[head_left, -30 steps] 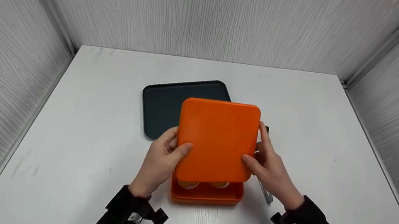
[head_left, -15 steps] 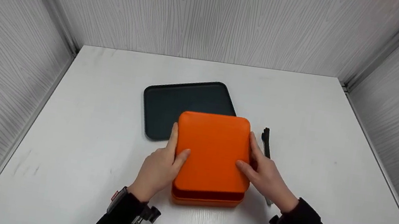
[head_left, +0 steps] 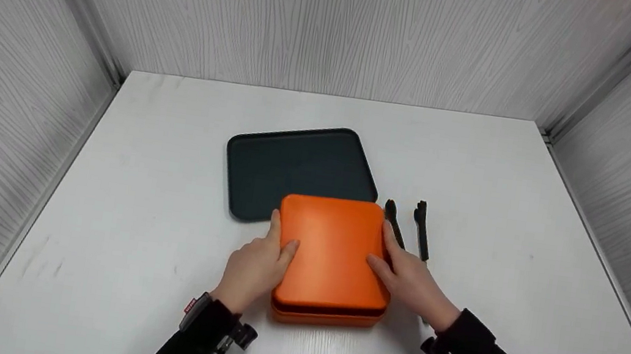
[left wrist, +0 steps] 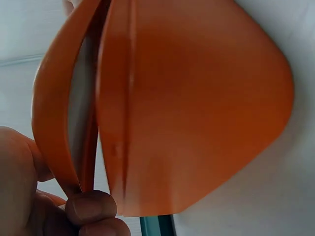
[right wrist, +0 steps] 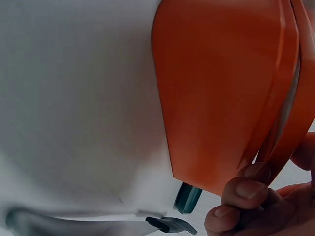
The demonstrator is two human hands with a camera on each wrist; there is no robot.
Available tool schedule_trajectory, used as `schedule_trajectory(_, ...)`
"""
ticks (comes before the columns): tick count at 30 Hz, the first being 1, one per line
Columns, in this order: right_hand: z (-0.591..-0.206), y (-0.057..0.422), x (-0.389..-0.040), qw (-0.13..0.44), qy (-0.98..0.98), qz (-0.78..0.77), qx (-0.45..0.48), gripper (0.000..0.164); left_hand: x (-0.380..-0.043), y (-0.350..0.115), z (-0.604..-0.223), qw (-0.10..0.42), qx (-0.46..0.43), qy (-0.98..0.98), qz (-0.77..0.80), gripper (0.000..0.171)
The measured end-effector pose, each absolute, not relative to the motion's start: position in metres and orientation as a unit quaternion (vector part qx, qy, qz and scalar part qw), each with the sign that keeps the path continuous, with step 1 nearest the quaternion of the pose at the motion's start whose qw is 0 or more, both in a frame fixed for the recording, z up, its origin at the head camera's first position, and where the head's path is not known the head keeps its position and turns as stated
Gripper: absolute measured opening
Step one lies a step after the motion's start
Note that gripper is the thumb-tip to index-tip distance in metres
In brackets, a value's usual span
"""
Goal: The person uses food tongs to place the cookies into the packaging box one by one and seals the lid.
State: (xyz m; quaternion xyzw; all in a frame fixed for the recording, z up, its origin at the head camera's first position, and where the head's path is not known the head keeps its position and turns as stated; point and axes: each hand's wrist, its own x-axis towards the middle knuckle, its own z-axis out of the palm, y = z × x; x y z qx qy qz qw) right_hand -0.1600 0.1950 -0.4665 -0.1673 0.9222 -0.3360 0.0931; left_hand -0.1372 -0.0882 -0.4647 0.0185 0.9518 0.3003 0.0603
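Note:
An orange lid [head_left: 335,254] hangs over an orange rectangular box [head_left: 326,318], held between both hands. My left hand [head_left: 253,267] grips its left edge, thumb on top; my right hand [head_left: 415,280] grips the right edge likewise. Both wrist views show a narrow gap between the lid [left wrist: 51,103] and the rim of the box [left wrist: 197,103]. At the side seen from the right wrist, fingers [right wrist: 248,189] curl under the lid [right wrist: 301,98] close to the wall of the box [right wrist: 221,88]. What the box contains is hidden by the lid.
A dark green tray [head_left: 299,162] lies behind the box, its near edge partly covered by the lid. Right of the box lie tongs with black tips [head_left: 422,232], partly behind my right hand. Grey wood-grain panels [head_left: 337,25] enclose the white table [head_left: 126,249].
Both hands have brought the lid down and toward me over the box, covering the small baked items that showed inside. More of the tray and the tongs' tips has come into view.

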Motion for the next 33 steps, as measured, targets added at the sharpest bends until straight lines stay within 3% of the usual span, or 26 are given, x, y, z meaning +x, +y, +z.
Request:
schedule_trajectory(15,-0.469,0.192,-0.163,0.098,0.933,-0.302,-0.168,0.077,-0.143,-0.088,-0.476,0.098,-0.012,0.952,0.288,0.075)
schedule_trajectory(33,-0.475,0.200,-0.161,0.129,0.907,-0.359,-0.176,0.076,-0.138,-0.088,-0.474,0.096,-0.016,0.941,0.323,0.074)
